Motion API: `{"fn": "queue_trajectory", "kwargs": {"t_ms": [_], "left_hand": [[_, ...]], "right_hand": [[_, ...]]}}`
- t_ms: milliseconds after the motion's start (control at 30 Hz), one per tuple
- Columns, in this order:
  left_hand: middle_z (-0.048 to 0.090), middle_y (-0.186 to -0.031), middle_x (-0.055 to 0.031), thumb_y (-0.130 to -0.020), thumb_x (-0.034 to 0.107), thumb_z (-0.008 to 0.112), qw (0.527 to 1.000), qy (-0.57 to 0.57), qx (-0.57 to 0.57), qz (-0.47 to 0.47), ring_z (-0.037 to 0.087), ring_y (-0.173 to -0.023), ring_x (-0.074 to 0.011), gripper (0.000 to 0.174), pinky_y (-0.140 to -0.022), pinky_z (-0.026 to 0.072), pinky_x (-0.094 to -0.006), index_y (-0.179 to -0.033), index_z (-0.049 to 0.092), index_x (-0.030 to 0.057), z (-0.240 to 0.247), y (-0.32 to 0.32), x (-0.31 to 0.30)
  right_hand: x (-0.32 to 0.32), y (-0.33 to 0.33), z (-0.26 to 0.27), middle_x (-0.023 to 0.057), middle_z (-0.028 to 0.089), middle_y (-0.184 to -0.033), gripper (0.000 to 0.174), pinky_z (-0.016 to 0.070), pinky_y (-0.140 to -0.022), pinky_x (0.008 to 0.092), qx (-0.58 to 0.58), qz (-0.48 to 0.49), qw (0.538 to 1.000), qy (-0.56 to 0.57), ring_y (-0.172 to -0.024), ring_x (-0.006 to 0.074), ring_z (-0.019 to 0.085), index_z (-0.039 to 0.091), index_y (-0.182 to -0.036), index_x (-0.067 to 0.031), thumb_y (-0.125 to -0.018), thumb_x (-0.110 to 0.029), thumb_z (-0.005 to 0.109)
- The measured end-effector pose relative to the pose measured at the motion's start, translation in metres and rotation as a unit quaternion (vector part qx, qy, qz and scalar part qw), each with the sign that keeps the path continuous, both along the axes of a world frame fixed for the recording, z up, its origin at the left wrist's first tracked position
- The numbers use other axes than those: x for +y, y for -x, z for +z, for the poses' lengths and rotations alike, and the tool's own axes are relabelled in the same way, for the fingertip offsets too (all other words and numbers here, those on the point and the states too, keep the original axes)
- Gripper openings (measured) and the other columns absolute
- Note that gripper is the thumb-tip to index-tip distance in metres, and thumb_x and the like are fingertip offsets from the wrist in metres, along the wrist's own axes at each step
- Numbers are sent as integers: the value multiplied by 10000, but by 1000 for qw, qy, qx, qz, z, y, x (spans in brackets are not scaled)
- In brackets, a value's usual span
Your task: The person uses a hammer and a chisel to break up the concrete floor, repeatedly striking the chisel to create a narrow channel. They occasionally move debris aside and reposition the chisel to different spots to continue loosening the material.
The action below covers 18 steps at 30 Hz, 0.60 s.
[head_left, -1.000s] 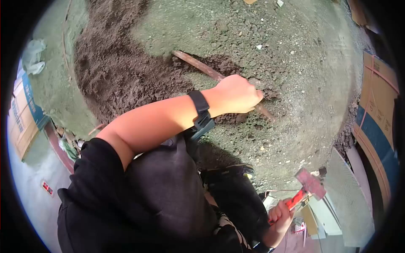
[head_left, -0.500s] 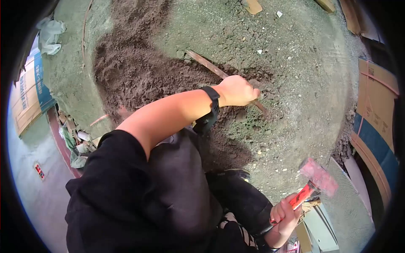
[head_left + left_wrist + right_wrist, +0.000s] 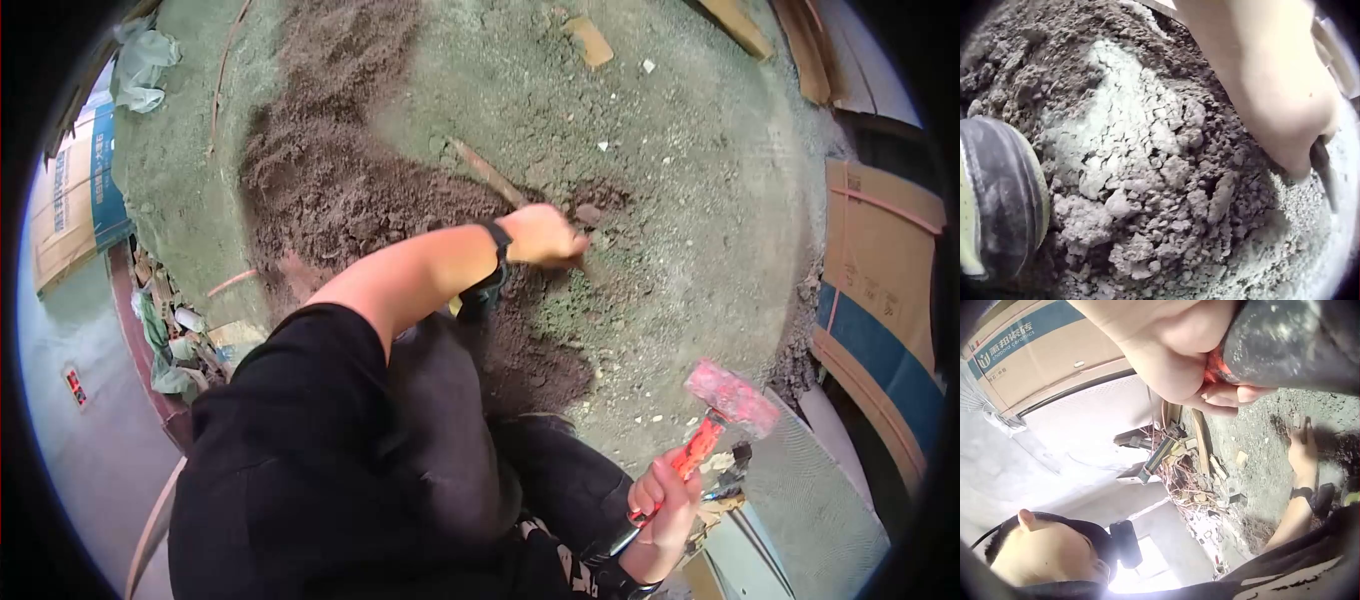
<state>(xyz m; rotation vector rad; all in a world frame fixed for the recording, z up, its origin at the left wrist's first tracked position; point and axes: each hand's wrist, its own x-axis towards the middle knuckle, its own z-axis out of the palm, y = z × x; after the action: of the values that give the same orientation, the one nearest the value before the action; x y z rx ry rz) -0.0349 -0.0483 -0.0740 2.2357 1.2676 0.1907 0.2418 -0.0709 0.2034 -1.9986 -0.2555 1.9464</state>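
Observation:
In the head view my left hand [image 3: 543, 236] grips a long rusty metal rod [image 3: 488, 172] near its middle, low over broken soil. One end of the rod points to the far left, and the other shows just past the knuckles. The left wrist view has the fist [image 3: 1291, 106] at upper right, with the rod's narrow tapered end [image 3: 1324, 165] jutting out below it. My right hand [image 3: 662, 505], at lower right, is wrapped round the orange-red handle of a sledgehammer [image 3: 732, 397]. Its worn, reddish block head is raised, well apart from the rod.
Dark loose soil [image 3: 330, 190] is heaped left of the rod, with cracked crumbs round it. A strapped cardboard box [image 3: 880, 240] stands right, another box [image 3: 75, 195] far left. Wood pieces [image 3: 735, 25] lie at the top right. A shoe [image 3: 1000, 194] borders the dug patch.
The head view has shifted over the ground. The rod now appears shorter, its near end drawn in toward the left hand. The hammer has tilted back slightly in the right hand.

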Motion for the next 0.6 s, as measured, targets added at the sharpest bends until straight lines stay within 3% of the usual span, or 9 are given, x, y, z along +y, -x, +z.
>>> {"fn": "queue_trajectory", "kwargs": {"t_ms": [100, 233, 267, 367, 433, 500, 600], "left_hand": [[543, -554, -60, -726, 317, 622, 1000, -6, -23, -18, 575, -527, -278, 255, -475, 458, -393, -725, 509, 89, 10, 5, -13], [501, -476, -63, -711, 337, 652, 998, -25, -28, 40, 552, -472, -278, 314, -438, 429, -386, -628, 481, 86, 49, 10, -12], [539, -502, -103, -720, 355, 626, 998, 9, -14, 53, 572, -500, -308, 284, -476, 455, -410, -669, 561, 83, 61, 12, -8], [557, -527, -117, -718, 315, 616, 996, 82, 23, 25, 582, -519, -315, 239, -487, 458, -419, -707, 589, 78, 92, 21, 7], [573, -553, -122, -707, 299, 615, 996, 85, 23, 4, 591, -537, -318, 228, -498, 462, -423, -739, 605, 74, 86, 23, 9], [561, -532, -117, -690, 258, 613, 999, 45, -23, -3, 575, -498, -304, 187, -452, 442, -415, -725, 577, 78, 77, 22, 11], [567, -540, -104, -649, 261, 643, 998, 47, 42, -3, 590, -521, -298, 221, -473, 457, -413, -750, 575, 76, 76, 18, 17]], "right_hand": [[7, 8, 0, -3, 350, -496, 138, 286, -353, 243, -7, 22, 1000, 10, -360, 92, 331, 414, -776, -51, -810, -7, 540], [23, 16, -2, 0, 370, -507, 137, 296, -363, 246, 48, 60, 997, 22, -370, 93, 348, 423, -765, -62, -819, -20, 542], [28, 20, -2, -8, 370, -513, 142, 298, -368, 241, 59, 73, 995, 25, -379, 93, 355, 428, -768, -70, -848, -76, 545], [43, 34, -5, -15, 373, -521, 169, 300, -369, 237, 84, 73, 994, 18, -391, 92, 366, 433, -777, -77, -883, -156, 537], [48, 42, -19, -19, 373, -527, 212, 302, -369, 233, 78, 87, 993, -2, -399, 89, 370, 433, -786, -79, -906, -230, 521], [52, 42, -33, -16, 376, -533, 253, 307, -369, 233, 69, 142, 983, -94, -404, 89, 377, 428, -808, -76, -922, -294, 491], [59, 31, -41, -17, 370, -537, 305, 307, -372, 227, 84, 71, 983, -148, -412, 82, 370, 425, -835, -75, -928, -363, 458]]}}
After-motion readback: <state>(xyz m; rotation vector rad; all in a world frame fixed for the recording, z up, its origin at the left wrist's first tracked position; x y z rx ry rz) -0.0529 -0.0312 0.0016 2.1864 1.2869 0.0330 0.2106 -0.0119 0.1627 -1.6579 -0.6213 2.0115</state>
